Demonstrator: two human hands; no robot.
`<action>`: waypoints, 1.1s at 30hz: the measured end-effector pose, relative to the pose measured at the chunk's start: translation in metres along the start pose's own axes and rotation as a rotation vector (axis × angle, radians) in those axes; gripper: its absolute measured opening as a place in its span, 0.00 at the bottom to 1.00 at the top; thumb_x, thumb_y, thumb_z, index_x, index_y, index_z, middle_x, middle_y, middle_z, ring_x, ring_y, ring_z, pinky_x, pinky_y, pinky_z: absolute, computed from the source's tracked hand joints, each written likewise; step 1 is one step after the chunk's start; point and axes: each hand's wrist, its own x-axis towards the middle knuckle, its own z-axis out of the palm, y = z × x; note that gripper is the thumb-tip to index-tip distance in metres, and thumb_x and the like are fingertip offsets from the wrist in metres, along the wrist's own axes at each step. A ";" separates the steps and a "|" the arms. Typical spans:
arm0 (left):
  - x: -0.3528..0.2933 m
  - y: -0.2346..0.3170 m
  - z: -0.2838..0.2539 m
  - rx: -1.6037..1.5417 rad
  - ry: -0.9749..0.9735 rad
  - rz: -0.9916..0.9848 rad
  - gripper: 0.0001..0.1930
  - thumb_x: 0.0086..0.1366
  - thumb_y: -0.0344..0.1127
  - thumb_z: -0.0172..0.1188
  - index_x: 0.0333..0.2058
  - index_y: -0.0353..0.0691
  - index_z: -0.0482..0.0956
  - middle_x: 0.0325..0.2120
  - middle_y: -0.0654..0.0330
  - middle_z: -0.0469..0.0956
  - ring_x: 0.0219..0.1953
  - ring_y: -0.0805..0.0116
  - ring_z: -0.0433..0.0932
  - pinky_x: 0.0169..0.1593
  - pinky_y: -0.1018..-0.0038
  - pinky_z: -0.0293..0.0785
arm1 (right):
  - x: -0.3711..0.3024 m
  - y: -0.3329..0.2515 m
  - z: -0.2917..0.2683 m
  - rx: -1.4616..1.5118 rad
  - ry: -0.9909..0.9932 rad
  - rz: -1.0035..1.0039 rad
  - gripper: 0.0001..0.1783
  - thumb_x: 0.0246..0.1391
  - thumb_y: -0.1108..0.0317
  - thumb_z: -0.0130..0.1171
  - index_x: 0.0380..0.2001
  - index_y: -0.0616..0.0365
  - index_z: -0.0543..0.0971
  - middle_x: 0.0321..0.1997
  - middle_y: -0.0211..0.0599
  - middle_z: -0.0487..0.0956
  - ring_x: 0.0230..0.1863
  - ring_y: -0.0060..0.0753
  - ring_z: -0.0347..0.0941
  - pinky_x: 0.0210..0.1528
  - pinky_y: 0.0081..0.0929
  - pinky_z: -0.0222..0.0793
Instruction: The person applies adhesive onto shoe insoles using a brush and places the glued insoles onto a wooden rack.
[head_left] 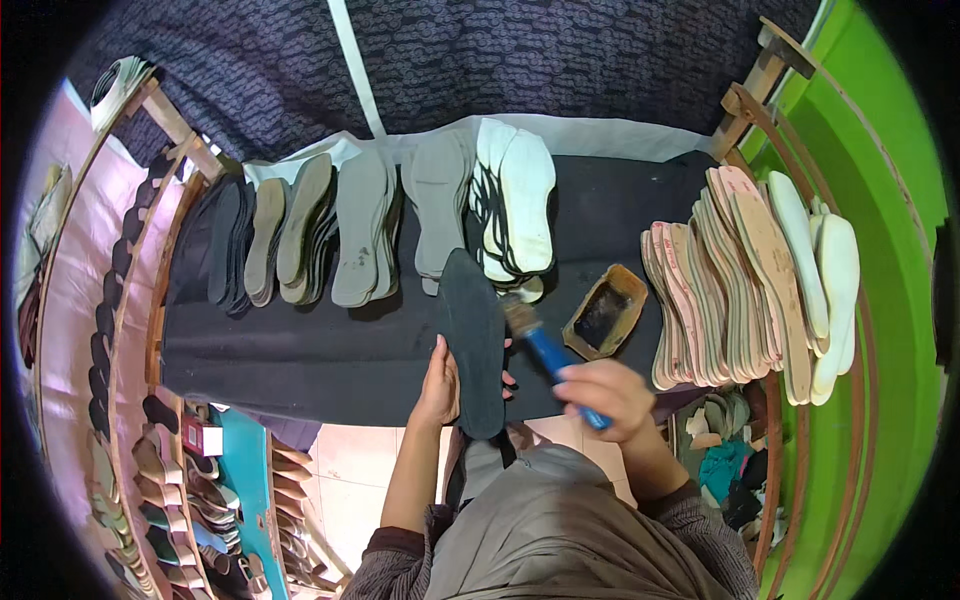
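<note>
My left hand point(437, 385) is wrapped round a black shoe insole point(472, 340), its thumb at the left edge and fingertips showing at the right. The insole is held up over the table's front edge, toe pointing away from me. In my right hand point(608, 398) is a paintbrush with a blue handle point(548, 350). Its bristles point(518, 312) are close to the insole's upper right edge; I cannot tell whether they touch. A brown open-topped container point(606, 312) with dark residue inside stands on the table to the right of the brush.
Along the back of the black-covered table point(290, 360) lie stacks of grey insoles point(365, 225) and white insoles point(522, 195). Fanned pinkish-tan insoles point(720, 280) and white ones point(838, 290) fill the right side. Racks of shoe parts point(165, 480) stand at lower left. A green wall point(900, 400) borders the right.
</note>
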 end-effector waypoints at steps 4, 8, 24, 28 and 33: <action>0.004 -0.002 0.007 -0.052 0.204 0.003 0.39 0.67 0.63 0.22 0.58 0.32 0.58 0.49 0.44 0.70 0.37 0.54 0.78 0.39 0.60 0.78 | 0.015 0.019 0.034 0.093 -0.206 -0.141 0.18 0.35 0.74 0.64 0.36 0.59 0.79 0.39 0.40 0.79 0.32 0.38 0.77 0.32 0.29 0.74; -0.001 0.004 -0.001 0.031 -0.081 0.003 0.38 0.67 0.62 0.22 0.57 0.32 0.60 0.49 0.47 0.71 0.39 0.55 0.78 0.41 0.62 0.79 | 0.032 0.043 0.035 -0.025 -0.073 -0.065 0.22 0.30 0.81 0.61 0.37 0.60 0.78 0.39 0.42 0.79 0.33 0.42 0.77 0.33 0.30 0.74; -0.011 -0.001 0.001 0.063 0.074 -0.019 0.40 0.66 0.64 0.22 0.51 0.31 0.65 0.34 0.47 0.76 0.32 0.59 0.79 0.38 0.65 0.79 | 0.049 0.036 0.045 -0.034 -0.039 -0.137 0.16 0.35 0.78 0.63 0.33 0.60 0.79 0.37 0.41 0.78 0.30 0.39 0.77 0.29 0.28 0.73; -0.012 0.000 0.003 0.107 0.102 0.017 0.39 0.67 0.63 0.22 0.51 0.32 0.65 0.36 0.48 0.76 0.33 0.59 0.78 0.37 0.65 0.79 | 0.044 0.024 0.050 0.126 -0.279 -0.239 0.18 0.33 0.79 0.64 0.34 0.60 0.80 0.38 0.42 0.78 0.29 0.40 0.77 0.29 0.28 0.73; -0.013 -0.002 0.002 0.043 0.060 0.001 0.39 0.67 0.64 0.22 0.50 0.31 0.66 0.37 0.47 0.76 0.33 0.60 0.78 0.38 0.65 0.79 | 0.046 0.032 0.048 -0.022 -0.044 -0.096 0.16 0.33 0.79 0.63 0.32 0.59 0.80 0.37 0.41 0.79 0.30 0.40 0.77 0.31 0.28 0.73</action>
